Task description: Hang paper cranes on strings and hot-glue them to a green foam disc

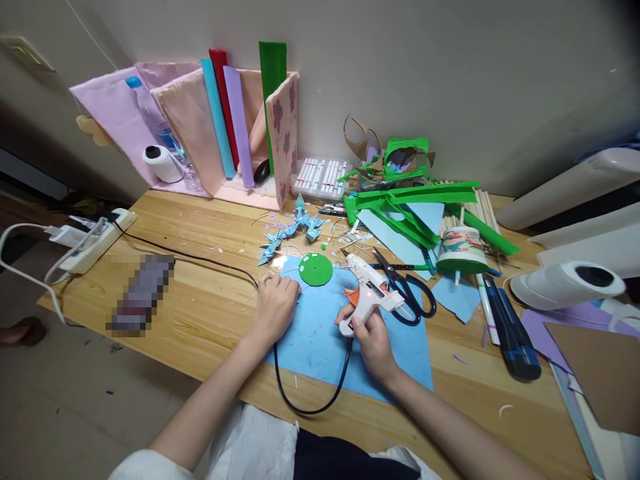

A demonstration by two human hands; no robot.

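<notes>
A white hot glue gun [370, 290] with an orange trigger is held by the handle in my right hand [374, 343], its nozzle angled up and to the left. My left hand [276, 305] rests closed at the left edge of a blue sheet [310, 347]. The gun's black cord [313, 412] loops towards it and passes beneath; whether the curled fingers grip the cord or something else is hidden. Between the hands and slightly beyond lies a round green disc [315, 270] with small white bits on it. Black-handled scissors [407, 290] lie just right of the gun.
Blue folded paper pieces [295, 230] and scraps lie beyond the disc. Green crepe strips [400, 200] and a green-based spool-like piece [461, 250] are at right, near a box cutter [513, 333] and white roll [565, 283]. A power strip [100, 240] sits left; a marker box [323, 177] stands behind.
</notes>
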